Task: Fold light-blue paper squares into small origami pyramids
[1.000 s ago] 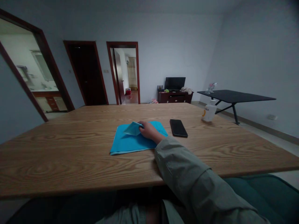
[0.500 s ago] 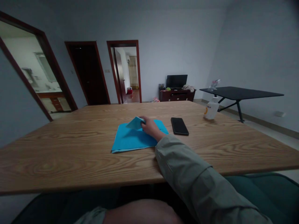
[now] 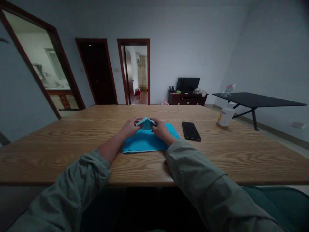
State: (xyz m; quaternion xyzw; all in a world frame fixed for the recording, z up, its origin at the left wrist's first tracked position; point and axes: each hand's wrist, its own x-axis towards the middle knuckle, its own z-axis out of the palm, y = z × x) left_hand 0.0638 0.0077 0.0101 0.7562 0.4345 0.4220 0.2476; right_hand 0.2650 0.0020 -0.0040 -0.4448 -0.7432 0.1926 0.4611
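Note:
Between my two hands is a small folded piece of light blue paper (image 3: 145, 123), its top rising to a point. My left hand (image 3: 131, 127) grips its left edge, with the thumb in front. On the right edge, my right hand (image 3: 160, 128) pinches it the same way. Below the hands lies a stack of bright blue paper sheets (image 3: 145, 143) on the wooden table (image 3: 101, 129). The folded paper is held over the stack's far part; whether it touches the sheets I cannot tell.
A black phone (image 3: 191, 131) lies right of the blue sheets. Farther right stands a white bottle (image 3: 225, 116). Beyond the table are a black table (image 3: 256, 99) and a low cabinet (image 3: 187, 99) bearing a television (image 3: 188, 84). A green chair (image 3: 277, 199) is at the lower right.
My left hand has come up from below the table edge and taken hold of the folded paper's left side. The paper has turned point upward. My view has shifted slightly left.

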